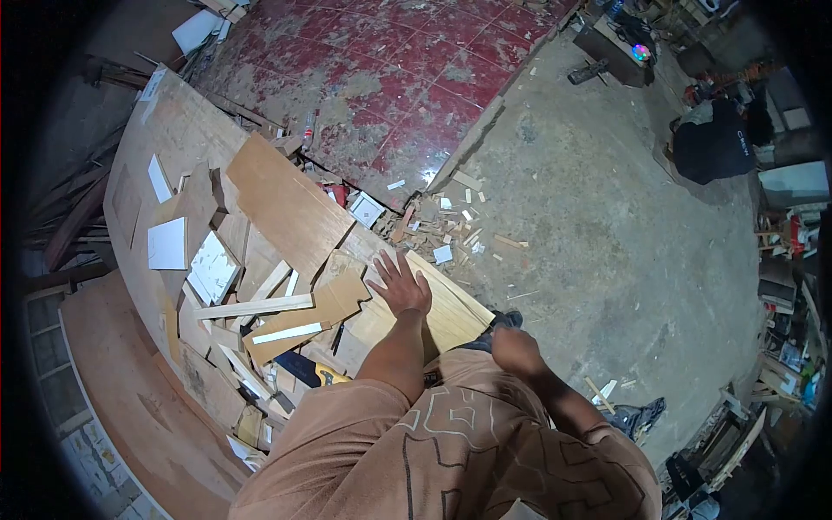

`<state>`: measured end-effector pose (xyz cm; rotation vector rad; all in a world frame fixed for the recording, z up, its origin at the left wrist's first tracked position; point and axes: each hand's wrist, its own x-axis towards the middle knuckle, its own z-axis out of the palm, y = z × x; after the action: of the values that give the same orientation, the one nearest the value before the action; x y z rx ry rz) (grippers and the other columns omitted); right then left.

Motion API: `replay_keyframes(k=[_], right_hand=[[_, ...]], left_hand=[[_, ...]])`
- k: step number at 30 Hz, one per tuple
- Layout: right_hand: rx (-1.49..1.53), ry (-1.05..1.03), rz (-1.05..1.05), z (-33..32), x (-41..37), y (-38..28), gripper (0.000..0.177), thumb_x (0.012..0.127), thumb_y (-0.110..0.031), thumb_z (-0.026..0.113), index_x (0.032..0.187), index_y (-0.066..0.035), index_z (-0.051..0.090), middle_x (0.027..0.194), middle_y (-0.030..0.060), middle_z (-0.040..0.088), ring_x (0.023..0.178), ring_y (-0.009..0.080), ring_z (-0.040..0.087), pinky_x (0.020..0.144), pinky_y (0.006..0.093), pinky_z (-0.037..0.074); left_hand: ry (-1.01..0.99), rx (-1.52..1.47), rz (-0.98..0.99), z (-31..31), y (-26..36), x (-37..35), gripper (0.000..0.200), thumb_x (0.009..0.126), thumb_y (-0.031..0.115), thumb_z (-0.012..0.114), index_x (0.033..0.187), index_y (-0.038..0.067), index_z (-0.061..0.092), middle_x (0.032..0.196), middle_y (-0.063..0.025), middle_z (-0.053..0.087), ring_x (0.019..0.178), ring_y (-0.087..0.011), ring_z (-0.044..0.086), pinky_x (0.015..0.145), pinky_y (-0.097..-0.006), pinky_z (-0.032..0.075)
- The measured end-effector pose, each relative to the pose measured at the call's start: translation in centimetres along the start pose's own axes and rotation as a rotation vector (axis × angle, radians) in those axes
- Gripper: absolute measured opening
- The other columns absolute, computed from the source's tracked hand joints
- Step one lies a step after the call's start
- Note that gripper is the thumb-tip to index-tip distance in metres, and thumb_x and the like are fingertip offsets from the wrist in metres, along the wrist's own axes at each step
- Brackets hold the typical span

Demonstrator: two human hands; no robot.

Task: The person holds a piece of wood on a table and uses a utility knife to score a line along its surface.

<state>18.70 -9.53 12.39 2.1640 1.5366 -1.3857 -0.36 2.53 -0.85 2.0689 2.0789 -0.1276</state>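
My left hand (pixel 401 284) lies flat with its fingers spread on a pale wooden board (pixel 449 305) at the edge of the worktable. My right hand (pixel 515 348) is closed in a fist low beside the board's near end. Something dark (pixel 504 320) shows at its fingers; most of it is hidden, and I cannot make out what it is. Left of my left hand lies a notched brown piece of board (pixel 334 305) with a white strip (pixel 287 333) on it. A saw with a yellow handle (pixel 330 375) and a dark blade rests nearer my body.
Wood strips, white panels (pixel 167 243) and a long brown board (pixel 282 204) litter the worktable (pixel 178 117). Offcuts (pixel 443 254) lie on the concrete floor (pixel 572 234), beside red tiles (pixel 416 95). A person in dark clothes (pixel 712 152) is at the far right.
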Motion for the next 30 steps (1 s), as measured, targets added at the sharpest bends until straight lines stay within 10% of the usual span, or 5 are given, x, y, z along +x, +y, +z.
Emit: replay_keyframes(k=[9,15,30], right_hand=[[0.018,0.203,-0.099,6.5,10.8,-2.1,0.023,0.083,-0.012,0.048,0.093,0.000,0.064,0.090,0.0257,0.067,0.085,0.0413,0.067,0.073,0.0499,0.054],[-0.032,-0.058,0.054,-0.9,-0.5,-1.1,0.027,0.085,-0.013,0.046,0.098,0.001,0.066,0.092,0.0256,0.067,0.086,0.0409,0.067,0.075,0.0493,0.054],[0.016,0.090,0.041,4.5,7.8,-2.5,0.028,0.086,-0.013,0.046,0.101,0.002,0.066,0.098,0.0242,0.068,0.092,0.0389,0.068,0.078,0.0470,0.055]], left_hand=[[-0.006,0.015,-0.006,0.1,-0.1,0.0,0.070,0.088,0.038,0.044,0.149,0.013,0.022,0.158,-0.0179,0.005,0.146,-0.0374,0.003,0.109,-0.0672,0.002],[0.010,0.010,0.005,0.2,-0.2,0.0,0.070,0.088,0.038,0.043,0.149,0.011,0.024,0.158,-0.0187,0.006,0.146,-0.0378,0.003,0.109,-0.0673,0.002],[0.018,0.026,0.006,0.6,-0.2,0.0,0.071,0.088,0.038,0.042,0.150,0.012,0.020,0.158,-0.0179,0.004,0.146,-0.0372,0.001,0.110,-0.0668,0.001]])
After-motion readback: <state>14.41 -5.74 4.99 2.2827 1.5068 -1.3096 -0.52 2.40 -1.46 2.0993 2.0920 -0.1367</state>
